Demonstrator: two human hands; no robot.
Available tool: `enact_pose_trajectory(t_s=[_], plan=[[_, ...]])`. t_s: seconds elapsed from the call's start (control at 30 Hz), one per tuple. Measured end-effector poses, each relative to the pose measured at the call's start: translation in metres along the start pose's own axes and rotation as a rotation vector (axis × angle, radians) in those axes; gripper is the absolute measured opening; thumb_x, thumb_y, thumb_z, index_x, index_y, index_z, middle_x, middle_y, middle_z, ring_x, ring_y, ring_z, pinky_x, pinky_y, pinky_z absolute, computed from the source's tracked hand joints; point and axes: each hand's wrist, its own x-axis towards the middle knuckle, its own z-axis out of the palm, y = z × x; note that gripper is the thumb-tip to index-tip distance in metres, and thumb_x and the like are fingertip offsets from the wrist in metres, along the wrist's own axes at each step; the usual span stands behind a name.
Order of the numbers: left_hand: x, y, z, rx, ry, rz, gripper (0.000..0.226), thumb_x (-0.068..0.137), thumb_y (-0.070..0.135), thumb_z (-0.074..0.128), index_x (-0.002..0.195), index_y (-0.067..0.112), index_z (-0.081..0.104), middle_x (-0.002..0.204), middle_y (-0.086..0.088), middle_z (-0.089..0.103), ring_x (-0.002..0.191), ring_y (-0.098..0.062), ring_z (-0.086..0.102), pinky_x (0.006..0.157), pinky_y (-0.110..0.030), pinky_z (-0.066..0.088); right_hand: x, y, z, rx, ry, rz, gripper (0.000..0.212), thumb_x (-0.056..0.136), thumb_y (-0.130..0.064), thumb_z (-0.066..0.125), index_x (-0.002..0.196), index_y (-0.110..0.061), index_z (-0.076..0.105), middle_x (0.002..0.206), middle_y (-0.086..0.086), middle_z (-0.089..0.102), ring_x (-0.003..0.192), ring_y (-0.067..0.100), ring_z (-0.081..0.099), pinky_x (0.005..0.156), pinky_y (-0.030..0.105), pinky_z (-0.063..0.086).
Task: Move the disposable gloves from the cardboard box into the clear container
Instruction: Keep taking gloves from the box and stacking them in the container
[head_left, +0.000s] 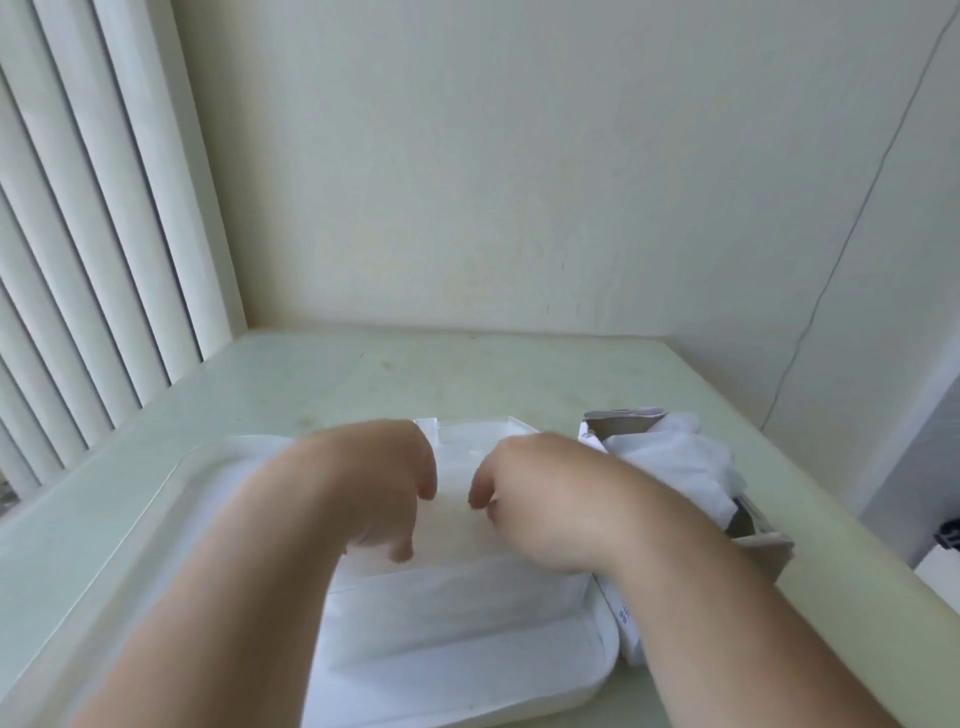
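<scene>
Pale surface (363, 374) held the clear container (483, 431); left hand (384, 483) and right hand (530, 499) hung over it, fingers curled (too blurry to tell if gripping). Gloves (670, 457) bulged from the cardboard box (621, 418) right of the container.

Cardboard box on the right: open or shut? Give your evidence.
Open. A flap of the cardboard box stands raised at the far end, and white gloves bulge out of its top.

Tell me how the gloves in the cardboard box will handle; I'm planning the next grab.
The gloves look crumpled and billowy, so probably floppy and light. They bulge loosely from the cardboard box, so one pinch may drag several out together.
</scene>
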Motion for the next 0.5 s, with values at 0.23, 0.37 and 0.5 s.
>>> enact_pose_trajectory(t_s=[0.23, 0.37, 0.5], plan=[[0.018, 0.012, 0.02, 0.178, -0.073, 0.015, 0.041, 0.085, 0.01, 0.064, 0.125, 0.018, 0.062, 0.106, -0.002, 0.068, 0.06, -0.014, 0.052, 0.047, -0.018, 0.036, 0.012, -0.001, 0.011, -0.121, -0.216, -0.042, 0.038, 0.098, -0.008, 0.042, 0.129, -0.009, 0.065, 0.127, 0.011, 0.067, 0.114, 0.029, 0.065, 0.093, 0.04, 0.053], [0.014, 0.011, 0.017, 0.163, -0.067, 0.047, 0.045, 0.087, 0.021, 0.068, 0.131, 0.023, 0.057, 0.094, 0.008, 0.06, 0.067, -0.012, 0.053, 0.05, -0.018, 0.036, -0.005, 0.0, -0.009, 0.026, -0.135, -0.042, 0.031, 0.1, -0.021, 0.047, 0.121, -0.016, 0.069, 0.123, 0.006, 0.069, 0.111, 0.025, 0.065, 0.094, 0.04, 0.054], [0.005, 0.009, 0.006, 0.068, 0.044, 0.032, 0.049, 0.078, 0.027, 0.08, 0.122, 0.02, 0.06, 0.105, 0.005, 0.063, 0.075, -0.017, 0.059, 0.056, -0.02, 0.041, -0.034, 0.026, -0.048, 0.239, 0.235, 0.014, 0.013, 0.087, -0.024, 0.064, 0.08, -0.025, 0.075, 0.077, -0.011, 0.075, 0.073, 0.006, 0.07, 0.068, 0.031, 0.057]])
